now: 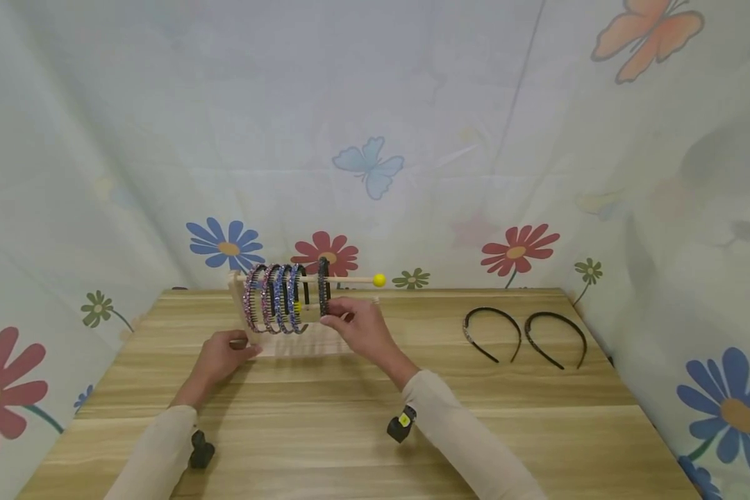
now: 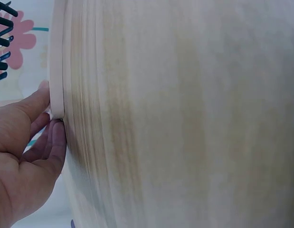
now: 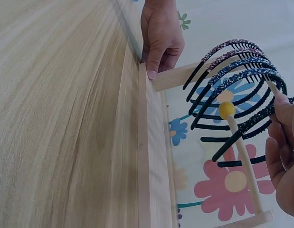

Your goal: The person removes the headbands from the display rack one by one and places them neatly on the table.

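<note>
A wooden headband stand [image 1: 309, 345] rests on the table, its upper rod ending in a yellow ball [image 1: 379, 280]. Toward the rod's left end hang pink-jeweled headbands [image 1: 250, 298] and blue-jeweled headbands [image 1: 279, 298], with toothed inner sides. To their right, my right hand [image 1: 365, 330] pinches a black beaded headband [image 1: 323, 288], which hangs over the same rod. At the stand's left base corner, my left hand [image 1: 221, 357] holds the base [image 3: 149, 156] between thumb and fingers. A lower rod [image 3: 244, 156] with another yellow ball shows in the right wrist view.
Two more dark headbands lie on the table's right side: one with a jeweled section [image 1: 469, 332] and a black one [image 1: 531, 340] beside it. Behind the wood-grain table [image 1: 325, 430] hangs a flower-and-butterfly cloth [image 1: 275, 153], close to the table's back edge.
</note>
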A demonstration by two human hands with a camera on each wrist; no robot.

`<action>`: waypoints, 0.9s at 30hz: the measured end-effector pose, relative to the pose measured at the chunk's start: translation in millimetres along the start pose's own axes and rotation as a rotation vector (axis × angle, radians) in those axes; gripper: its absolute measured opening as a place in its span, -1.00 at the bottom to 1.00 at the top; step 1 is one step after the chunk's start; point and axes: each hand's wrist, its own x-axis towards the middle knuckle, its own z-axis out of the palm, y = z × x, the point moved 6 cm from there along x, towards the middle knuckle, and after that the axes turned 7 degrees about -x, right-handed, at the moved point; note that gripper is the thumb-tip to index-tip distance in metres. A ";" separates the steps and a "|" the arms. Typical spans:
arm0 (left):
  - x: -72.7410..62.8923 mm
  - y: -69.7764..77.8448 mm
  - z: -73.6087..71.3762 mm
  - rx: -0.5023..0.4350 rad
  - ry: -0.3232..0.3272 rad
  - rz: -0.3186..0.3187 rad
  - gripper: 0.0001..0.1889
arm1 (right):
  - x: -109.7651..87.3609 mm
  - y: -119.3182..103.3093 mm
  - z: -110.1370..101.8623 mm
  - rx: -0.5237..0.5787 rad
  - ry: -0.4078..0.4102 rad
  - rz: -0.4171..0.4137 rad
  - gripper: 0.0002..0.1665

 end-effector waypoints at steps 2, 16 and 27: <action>-0.1 0.5 0.0 0.001 0.000 0.002 -0.44 | 0.2 -0.7 -2.0 0.001 0.005 -0.009 -0.77; 0.6 1.1 0.1 0.012 -0.009 -0.002 -0.44 | -2.4 -5.3 -25.9 -0.019 0.038 -0.011 -0.71; 0.0 1.6 -0.1 0.024 -0.002 0.018 -0.46 | -7.0 0.0 -47.5 -0.003 0.082 0.009 -0.75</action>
